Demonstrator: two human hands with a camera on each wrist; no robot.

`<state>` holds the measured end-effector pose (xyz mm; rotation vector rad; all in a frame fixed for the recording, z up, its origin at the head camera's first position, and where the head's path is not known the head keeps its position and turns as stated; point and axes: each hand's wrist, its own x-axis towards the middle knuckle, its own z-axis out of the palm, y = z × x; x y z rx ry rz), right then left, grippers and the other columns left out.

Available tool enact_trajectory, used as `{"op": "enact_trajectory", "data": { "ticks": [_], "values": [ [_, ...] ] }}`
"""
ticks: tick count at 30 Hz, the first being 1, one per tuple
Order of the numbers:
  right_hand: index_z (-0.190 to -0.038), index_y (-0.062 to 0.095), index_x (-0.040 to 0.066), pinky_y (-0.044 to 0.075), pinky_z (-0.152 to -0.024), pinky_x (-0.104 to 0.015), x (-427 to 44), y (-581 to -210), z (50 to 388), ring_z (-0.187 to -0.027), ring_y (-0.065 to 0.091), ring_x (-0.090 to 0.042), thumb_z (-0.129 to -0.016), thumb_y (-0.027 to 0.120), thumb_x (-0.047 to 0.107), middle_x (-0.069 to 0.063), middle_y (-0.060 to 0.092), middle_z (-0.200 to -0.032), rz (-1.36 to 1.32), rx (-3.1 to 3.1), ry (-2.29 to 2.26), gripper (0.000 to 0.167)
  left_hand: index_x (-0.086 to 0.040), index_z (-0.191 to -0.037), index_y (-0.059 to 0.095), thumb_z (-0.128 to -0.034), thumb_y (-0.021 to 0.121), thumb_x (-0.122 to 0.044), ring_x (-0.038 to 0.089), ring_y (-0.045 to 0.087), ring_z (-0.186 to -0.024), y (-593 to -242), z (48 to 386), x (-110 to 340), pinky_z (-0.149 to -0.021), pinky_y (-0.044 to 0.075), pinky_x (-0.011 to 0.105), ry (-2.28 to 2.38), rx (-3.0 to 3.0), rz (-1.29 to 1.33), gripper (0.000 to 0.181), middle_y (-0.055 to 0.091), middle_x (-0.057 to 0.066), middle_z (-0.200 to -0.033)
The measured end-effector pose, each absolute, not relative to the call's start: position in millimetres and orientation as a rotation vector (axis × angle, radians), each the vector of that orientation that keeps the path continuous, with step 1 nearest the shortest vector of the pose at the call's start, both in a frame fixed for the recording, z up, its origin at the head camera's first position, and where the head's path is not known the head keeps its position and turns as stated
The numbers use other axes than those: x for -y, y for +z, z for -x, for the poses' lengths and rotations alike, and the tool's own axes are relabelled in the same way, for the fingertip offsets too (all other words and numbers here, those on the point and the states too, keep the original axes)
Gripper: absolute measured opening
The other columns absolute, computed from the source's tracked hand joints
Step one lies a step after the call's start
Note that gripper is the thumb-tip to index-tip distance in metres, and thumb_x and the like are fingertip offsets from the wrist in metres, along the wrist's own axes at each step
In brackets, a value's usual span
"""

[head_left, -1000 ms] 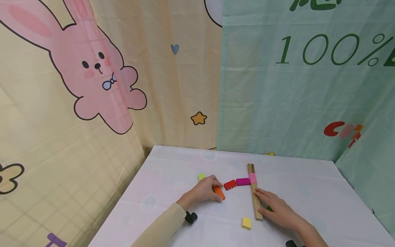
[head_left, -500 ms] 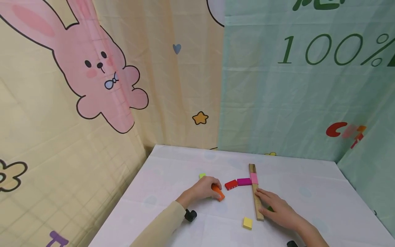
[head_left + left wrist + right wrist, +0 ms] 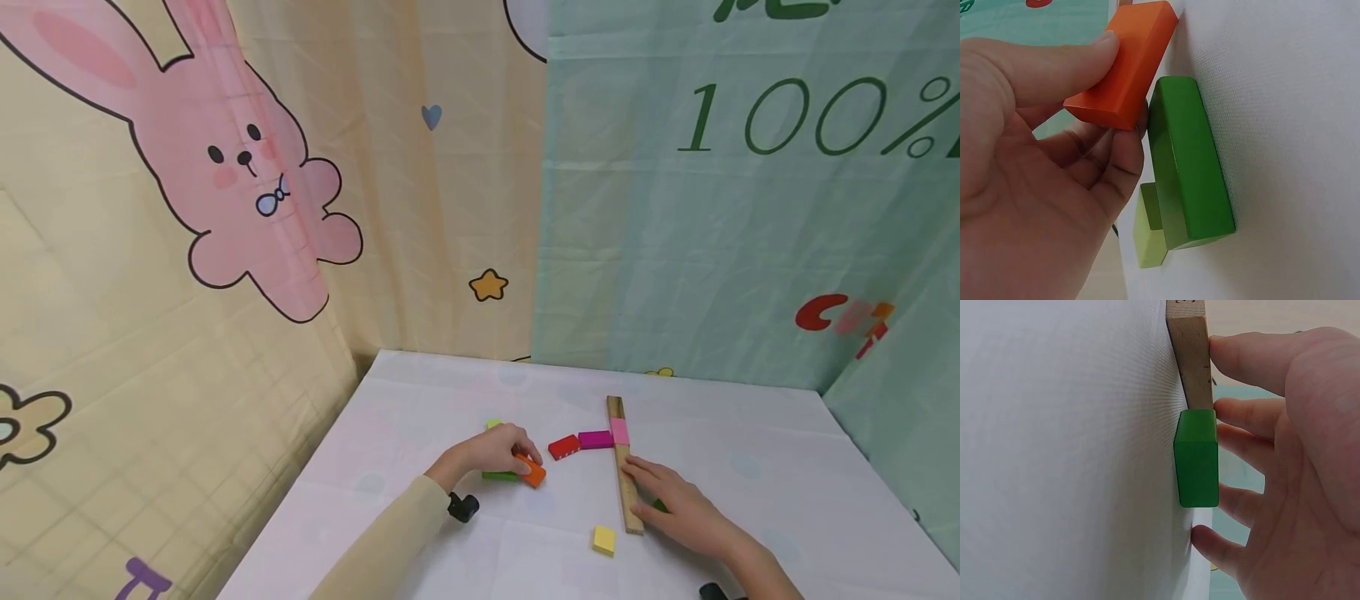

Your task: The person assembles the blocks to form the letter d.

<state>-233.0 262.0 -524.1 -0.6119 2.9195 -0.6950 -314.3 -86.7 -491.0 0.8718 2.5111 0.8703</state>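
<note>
My left hand (image 3: 489, 450) pinches an orange block (image 3: 1129, 65) between thumb and fingers. In the left wrist view, a long green block (image 3: 1194, 162) lies on the cloth just beside the fingers, with a lime-green block (image 3: 1149, 231) behind it. My right hand (image 3: 686, 508), fingers fairly straight, touches a wooden ruler-like strip (image 3: 629, 492) with its thumb and fingertips. Under that palm sits another green block (image 3: 1197, 462), against the strip's side. A pink block (image 3: 619, 431) is at the strip's upper part. A magenta block (image 3: 596, 439) and red block (image 3: 564, 447) run leftward from it.
A yellow block (image 3: 603, 541) lies alone near the front, left of the strip's lower end. White cloth (image 3: 420, 533) covers the table. Printed curtains (image 3: 420, 208) hang behind and at both sides.
The orange block has turned slightly and tilted in my left fingers, and the green block beneath that hand now shows. My right hand keeps its place on the strip.
</note>
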Motion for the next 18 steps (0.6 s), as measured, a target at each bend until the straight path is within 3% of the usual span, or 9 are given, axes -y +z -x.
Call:
{"op": "enact_trajectory", "data": {
  "ticks": [8,18],
  "values": [
    [-0.152,0.047,0.017,0.037,-0.101,-0.069,-261.8,-523.3,233.5,-0.140,0.037,-0.040,-0.093,0.062,0.058,-0.008,0.040,-0.156,0.607,-2.917,-0.698,0.073,-0.020,-0.113,0.079,-0.0949,0.070,-0.012,0.006,0.055,-0.090,-490.3,312.9,90.2,-0.081,0.048,0.023,0.879,-2.541,-0.833,0.022,0.062,-0.011,-0.097],
    [-0.152,0.047,0.017,0.037,-0.101,-0.069,-261.1,-524.2,233.6,-0.140,0.038,-0.040,-0.093,0.062,0.057,-0.008,0.040,-0.156,0.597,-2.923,-0.696,0.072,-0.022,-0.108,0.076,-0.0958,0.067,-0.012,0.009,0.053,-0.093,-492.2,316.3,92.5,-0.083,0.047,0.026,0.936,-2.584,-0.810,0.018,0.059,-0.011,-0.097]
  ]
}}
